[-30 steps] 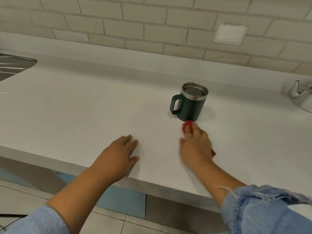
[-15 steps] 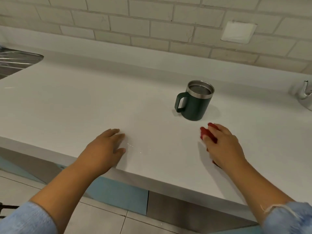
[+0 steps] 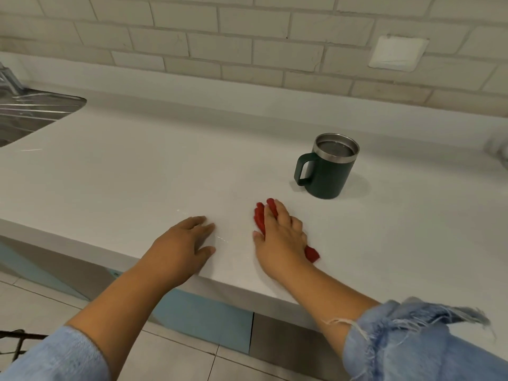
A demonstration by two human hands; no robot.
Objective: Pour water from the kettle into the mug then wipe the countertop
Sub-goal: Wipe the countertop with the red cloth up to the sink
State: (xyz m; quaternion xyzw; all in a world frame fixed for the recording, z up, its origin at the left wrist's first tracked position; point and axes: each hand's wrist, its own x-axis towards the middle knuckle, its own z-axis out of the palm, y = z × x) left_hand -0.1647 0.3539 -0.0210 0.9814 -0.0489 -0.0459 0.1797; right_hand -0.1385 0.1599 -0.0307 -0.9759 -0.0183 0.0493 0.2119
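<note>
Blue sleeves are nearest to the camera: a soft light-blue left sleeve (image 3: 55, 358) in the lower left corner and a denim right sleeve (image 3: 412, 342) with a frayed cuff in the lower right. Under the forearms are pale floor tiles (image 3: 170, 361) and a light-blue cabinet front (image 3: 206, 320).

The left hand (image 3: 184, 243) lies flat on the white countertop (image 3: 123, 174), just behind its front edge. Its palm is down, the fingers are straight and close together, the thumb is a little apart, and it holds nothing. Just to the right of it, the right hand (image 3: 283, 237) presses palm down on a red cloth (image 3: 259, 220). Its fingers are stretched over the cloth and not curled round it. Red fabric shows in front of the fingertips and again at the wrist side (most of the cloth is hidden under the palm). The two hands are near each other but do not touch.

Farther back and to the right stands the mug (image 3: 327, 171), dark green with a steel rim, upright, with its handle to the left. It is near the cloth but apart from it. The inside looks grey and shiny, and I cannot tell how full it is.

At the far left a steel sink (image 3: 35, 111) is set into the countertop. At the right edge is a pale shape (image 3: 499, 151), too blurred to name. Behind everything rises a wall of pale tiles (image 3: 220, 50), with a white square plate (image 3: 398, 52) fixed on it at the upper right.
</note>
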